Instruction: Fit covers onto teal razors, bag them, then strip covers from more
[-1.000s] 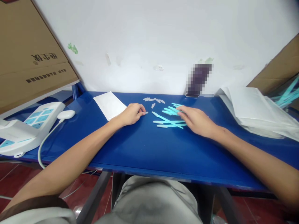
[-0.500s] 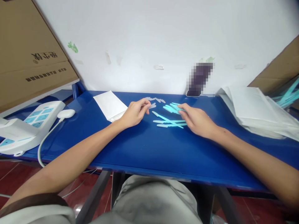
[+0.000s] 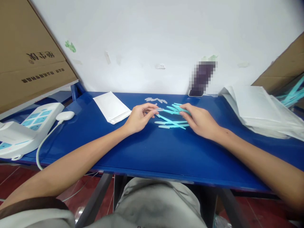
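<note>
My left hand (image 3: 142,117) pinches a small translucent blade cap (image 3: 160,109) between thumb and fingers. My right hand (image 3: 198,118) grips a turquoise eyebrow razor (image 3: 173,112) by its handle, the blade end pointing left. Cap and razor tip meet between the hands; whether the tip is inside the cap I cannot tell. Behind the held razor more turquoise razors (image 3: 177,104) lie partly hidden by my right fingers. Several razors (image 3: 166,126) rest crossed on the blue table nearer to me. Loose translucent caps (image 3: 155,100) are scattered beyond my left hand.
A white packet (image 3: 110,106) lies left on the blue table (image 3: 142,158). A white power strip (image 3: 35,126) with a cable stands far left, beside a cardboard box (image 3: 30,41). White plastic bags (image 3: 251,107) are stacked right. A blurred phone (image 3: 201,79) leans against the wall.
My left hand has moved right with the cap, up to the razor's tip. My right hand now holds one razor out toward the cap, its blade end further left than before.
</note>
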A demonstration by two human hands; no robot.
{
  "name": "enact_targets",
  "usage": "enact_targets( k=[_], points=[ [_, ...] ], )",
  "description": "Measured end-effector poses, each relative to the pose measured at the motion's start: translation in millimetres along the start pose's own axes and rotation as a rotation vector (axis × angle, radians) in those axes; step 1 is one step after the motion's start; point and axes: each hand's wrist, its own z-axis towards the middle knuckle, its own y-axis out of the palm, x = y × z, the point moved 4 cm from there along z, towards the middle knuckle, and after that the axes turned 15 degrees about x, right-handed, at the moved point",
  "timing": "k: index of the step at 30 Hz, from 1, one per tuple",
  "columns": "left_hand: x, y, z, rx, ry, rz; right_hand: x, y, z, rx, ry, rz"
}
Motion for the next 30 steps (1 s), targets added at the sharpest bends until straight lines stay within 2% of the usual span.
enact_targets(
  k=[5,14,24,26,30],
  points=[
    [1,-0.3,0,0.035,0.014,0.056,1,0,1,0.01,0.054,0.014],
    [8,3.7,-3,0.005,0.018,0.006,-5,1,0,-0.017,0.002,0.047],
    [11,17.5,-7,-0.066,-0.1,-0.142,-24,0,0,0.061,-0.054,0.093],
    [11,16.5,-5,-0.072,-0.043,-0.066,-23,0,1,0.059,-0.055,0.095],
    [12,16.0,-4,-0.12,0.253,0.269,-15,-2,4,0.021,0.0,0.086]
  ],
)
